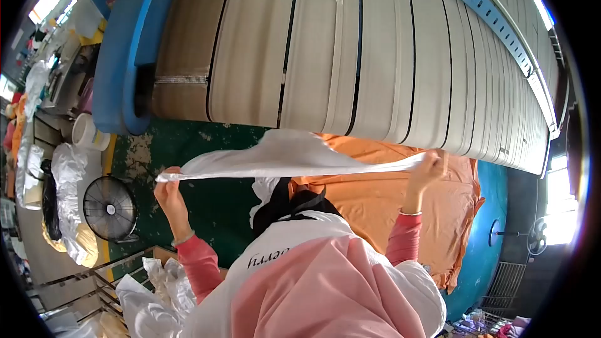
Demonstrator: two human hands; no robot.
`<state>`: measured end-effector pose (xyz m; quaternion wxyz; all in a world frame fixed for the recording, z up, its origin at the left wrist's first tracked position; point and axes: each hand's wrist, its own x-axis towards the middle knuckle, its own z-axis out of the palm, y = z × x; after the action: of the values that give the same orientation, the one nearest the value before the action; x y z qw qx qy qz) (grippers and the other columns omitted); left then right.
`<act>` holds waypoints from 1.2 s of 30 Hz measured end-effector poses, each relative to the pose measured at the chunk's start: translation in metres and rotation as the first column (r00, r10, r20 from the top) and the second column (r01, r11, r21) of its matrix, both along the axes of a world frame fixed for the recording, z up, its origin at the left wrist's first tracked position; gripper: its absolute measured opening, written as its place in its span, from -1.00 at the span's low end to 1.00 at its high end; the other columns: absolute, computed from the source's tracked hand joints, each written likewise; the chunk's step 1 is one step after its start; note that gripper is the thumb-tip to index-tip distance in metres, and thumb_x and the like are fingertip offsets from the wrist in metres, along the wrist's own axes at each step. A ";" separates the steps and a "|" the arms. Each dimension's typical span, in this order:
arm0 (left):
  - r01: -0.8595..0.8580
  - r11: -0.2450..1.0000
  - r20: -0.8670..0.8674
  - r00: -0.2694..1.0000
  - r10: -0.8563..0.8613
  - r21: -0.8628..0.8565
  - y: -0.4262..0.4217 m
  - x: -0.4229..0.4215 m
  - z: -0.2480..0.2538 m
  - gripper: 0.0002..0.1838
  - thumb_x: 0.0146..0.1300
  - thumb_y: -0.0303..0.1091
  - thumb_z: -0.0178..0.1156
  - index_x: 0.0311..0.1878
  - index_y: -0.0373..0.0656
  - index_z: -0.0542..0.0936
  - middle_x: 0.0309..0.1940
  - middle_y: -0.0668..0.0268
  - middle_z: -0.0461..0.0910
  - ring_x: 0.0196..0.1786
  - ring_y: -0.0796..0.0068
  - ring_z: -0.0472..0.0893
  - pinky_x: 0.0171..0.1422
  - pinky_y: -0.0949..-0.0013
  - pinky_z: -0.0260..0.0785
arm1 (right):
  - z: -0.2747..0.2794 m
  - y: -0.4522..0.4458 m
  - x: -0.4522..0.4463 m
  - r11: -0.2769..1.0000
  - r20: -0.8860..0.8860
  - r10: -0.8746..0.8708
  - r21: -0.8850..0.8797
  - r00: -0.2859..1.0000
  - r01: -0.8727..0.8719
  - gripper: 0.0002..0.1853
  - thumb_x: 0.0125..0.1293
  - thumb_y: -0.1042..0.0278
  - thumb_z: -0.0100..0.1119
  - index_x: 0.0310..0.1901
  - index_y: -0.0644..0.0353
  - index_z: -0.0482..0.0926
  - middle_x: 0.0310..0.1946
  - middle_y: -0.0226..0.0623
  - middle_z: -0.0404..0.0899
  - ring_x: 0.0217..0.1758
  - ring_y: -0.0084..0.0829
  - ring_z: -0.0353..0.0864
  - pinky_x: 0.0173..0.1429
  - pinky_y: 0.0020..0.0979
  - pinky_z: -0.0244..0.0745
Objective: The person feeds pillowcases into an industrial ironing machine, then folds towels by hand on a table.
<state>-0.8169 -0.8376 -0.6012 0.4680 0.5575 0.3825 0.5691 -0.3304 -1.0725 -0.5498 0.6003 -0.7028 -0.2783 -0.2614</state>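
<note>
A white piece of cloth is stretched between my two hands in front of the machine's beige belts. My left hand pinches one corner of it, out to the left. At the other end, my right hand is closed on the opposite corner. The cloth's near edge runs almost straight from hand to hand, while its far part billows up close to the lower belts. Below my right arm an orange cloth lies spread out.
The machine's blue side housing stands at the left, and a slotted metal bar crosses its upper right. A black fan and white bucket sit on the left. White plastic bags fill a metal rack at the lower left.
</note>
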 end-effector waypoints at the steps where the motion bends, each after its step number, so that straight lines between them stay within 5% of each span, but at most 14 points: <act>1: 0.089 0.996 0.197 0.977 -0.083 -0.022 0.012 0.012 0.014 -0.85 0.26 -0.46 0.12 -0.15 -0.31 0.54 -0.25 0.29 0.55 -0.17 0.53 0.51 -0.01 0.42 0.32 | 0.009 -0.001 0.009 0.996 0.061 -0.069 0.069 0.996 0.065 -0.71 0.31 0.36 0.11 -0.55 0.26 0.36 -0.66 -0.54 0.22 -0.60 -0.70 0.07 -0.54 -0.53 0.01; 4: 0.195 0.981 0.304 0.933 -0.192 0.022 0.054 0.076 0.056 -0.86 0.30 -0.41 0.17 -0.14 -0.24 0.53 -0.25 0.41 0.52 -0.22 0.64 0.49 -0.10 0.52 0.34 | 0.049 0.009 0.053 0.959 0.081 -0.253 0.151 0.964 0.239 -0.65 0.36 0.26 0.09 -0.56 0.24 0.37 -0.69 -0.51 0.23 -0.63 -0.70 0.11 -0.58 -0.51 0.05; 5: 0.064 0.995 0.234 0.971 -0.045 -0.076 0.056 0.126 0.105 -0.85 0.27 -0.38 0.22 -0.18 -0.23 0.53 -0.29 0.47 0.49 -0.28 0.71 0.43 -0.19 0.58 0.28 | 0.061 0.021 0.071 0.950 -0.004 -0.237 0.209 0.972 0.232 -0.62 0.39 0.22 0.08 -0.57 0.21 0.36 -0.71 -0.50 0.22 -0.64 -0.70 0.14 -0.59 -0.50 0.09; 8: -0.014 0.940 -0.225 0.970 0.095 0.340 0.124 0.201 0.129 -0.68 0.24 -0.26 0.29 -0.49 -0.24 0.45 -0.61 0.48 0.30 -0.45 0.75 0.23 -0.42 0.54 0.12 | 0.072 0.054 0.155 0.943 0.203 -0.306 -0.070 0.930 0.325 -0.61 0.41 0.04 0.07 -0.50 0.12 0.46 -0.71 -0.51 0.29 -0.65 -0.68 0.23 -0.61 -0.48 0.16; 11: -0.019 0.875 -0.523 0.796 0.306 0.484 0.186 0.270 0.134 -0.64 0.35 -0.03 0.10 -0.37 -0.16 0.48 -0.60 0.14 0.49 -0.52 0.21 0.53 -0.40 0.26 0.30 | 0.057 0.101 0.245 0.867 0.362 -0.363 -0.208 0.859 0.453 -0.64 0.41 -0.08 -0.04 -0.34 0.00 0.57 -0.55 -0.33 0.61 -0.55 -0.35 0.61 -0.52 -0.29 0.41; 14: -0.018 0.835 -0.690 0.554 0.467 0.550 0.223 0.329 0.129 -0.60 0.38 0.05 -0.04 -0.33 -0.11 0.44 -0.52 0.05 0.57 -0.41 -0.09 0.54 -0.33 0.08 0.36 | 0.066 0.145 0.290 0.750 0.274 -0.357 -0.486 0.893 0.449 -0.64 0.41 -0.09 -0.09 -0.24 0.00 0.56 -0.37 -0.19 0.67 -0.31 -0.04 0.64 -0.32 -0.09 0.49; 17: -0.005 0.784 -0.720 0.389 0.574 0.621 0.253 0.366 0.144 -0.70 0.40 0.00 -0.08 -0.21 -0.01 0.47 -0.49 0.11 0.62 -0.36 -0.03 0.63 -0.37 0.01 0.41 | 0.080 0.186 0.321 0.708 0.270 -0.357 -0.546 0.894 0.448 -0.61 0.40 -0.11 -0.10 -0.28 0.05 0.52 -0.36 -0.17 0.65 -0.25 0.02 0.61 -0.24 -0.04 0.47; 21: 0.020 0.699 -0.653 0.378 0.657 0.715 0.287 0.387 0.159 -0.65 0.40 0.00 -0.07 -0.30 -0.05 0.50 -0.50 0.13 0.62 -0.39 -0.01 0.63 -0.37 0.01 0.42 | 0.099 0.212 0.341 0.712 0.302 -0.314 -0.551 0.900 0.434 -0.57 0.38 -0.14 -0.08 -0.34 0.09 0.48 -0.36 -0.18 0.63 -0.28 0.02 0.60 -0.28 -0.04 0.46; 26: -0.042 0.649 -0.621 0.249 0.743 0.760 0.326 0.415 0.172 -0.68 0.36 0.00 0.00 -0.28 -0.03 0.54 -0.27 0.23 0.57 -0.22 0.12 0.62 -0.11 -0.01 0.37 | 0.120 0.251 0.375 0.628 0.202 -0.337 -0.679 0.919 0.380 -0.56 0.34 -0.18 -0.04 -0.31 0.09 0.49 -0.23 -0.24 0.63 -0.15 -0.06 0.60 -0.18 -0.06 0.44; 29: -0.170 0.553 -0.530 0.164 0.832 0.816 0.342 0.423 0.178 -0.71 0.31 -0.01 0.08 -0.20 -0.04 0.52 -0.18 0.24 0.53 -0.10 0.13 0.58 -0.10 -0.03 0.35 | 0.121 0.258 0.374 0.685 0.499 -0.372 -0.422 0.783 0.594 -0.55 0.32 -0.21 -0.03 -0.20 0.06 0.53 -0.09 -0.35 0.60 0.04 -0.16 0.54 0.00 -0.04 0.37; 32: 0.080 0.605 -0.577 0.423 0.699 0.792 0.300 0.432 0.196 -0.66 0.25 -0.01 0.15 -0.11 -0.06 0.48 -0.13 0.24 0.50 -0.04 0.14 0.54 -0.11 -0.05 0.35 | 0.130 0.256 0.337 0.771 0.445 0.110 -0.602 0.889 0.206 -0.47 0.33 -0.24 -0.06 0.11 0.00 0.49 0.18 -0.33 0.46 0.33 -0.18 0.31 0.30 0.02 0.16; 33: 0.152 0.737 -0.724 0.393 0.567 0.659 0.293 0.441 0.195 -0.54 0.25 0.09 0.12 0.06 -0.01 0.45 0.02 0.20 0.47 0.13 0.14 0.48 0.10 -0.15 0.29 | 0.125 0.258 0.334 0.731 0.461 0.154 -0.648 0.874 0.214 -0.44 0.35 -0.24 -0.08 0.20 -0.03 0.42 0.26 -0.31 0.37 0.39 -0.19 0.23 0.35 0.02 0.09; 35: 0.145 0.671 -0.662 0.409 0.628 0.727 0.312 0.450 0.162 -0.36 0.27 0.26 -0.01 0.30 0.10 0.35 0.30 0.18 0.33 0.39 0.15 0.26 0.37 -0.24 0.02 | 0.110 0.263 0.335 0.635 0.480 0.239 -0.735 0.844 0.238 -0.36 0.37 -0.23 -0.11 0.38 -0.08 0.26 0.41 -0.26 0.19 0.50 -0.21 0.06 0.46 0.02 -0.06; 36: 0.136 0.717 -0.701 0.395 0.593 0.684 0.317 0.451 0.161 -0.33 0.28 0.30 -0.07 0.35 0.14 0.30 0.35 0.21 0.26 0.43 0.18 0.18 0.42 -0.23 -0.08 | 0.107 0.265 0.349 0.586 0.373 0.199 -0.787 0.906 0.195 -0.28 0.38 -0.28 -0.20 0.46 -0.09 0.08 0.50 -0.31 -0.03 0.58 -0.27 -0.16 0.55 -0.02 -0.33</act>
<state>-0.3655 -0.5206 -0.4401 -0.1241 0.8291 0.4261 0.3400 0.0185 -0.8075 -0.4423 0.1388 -0.8233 -0.4900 -0.2504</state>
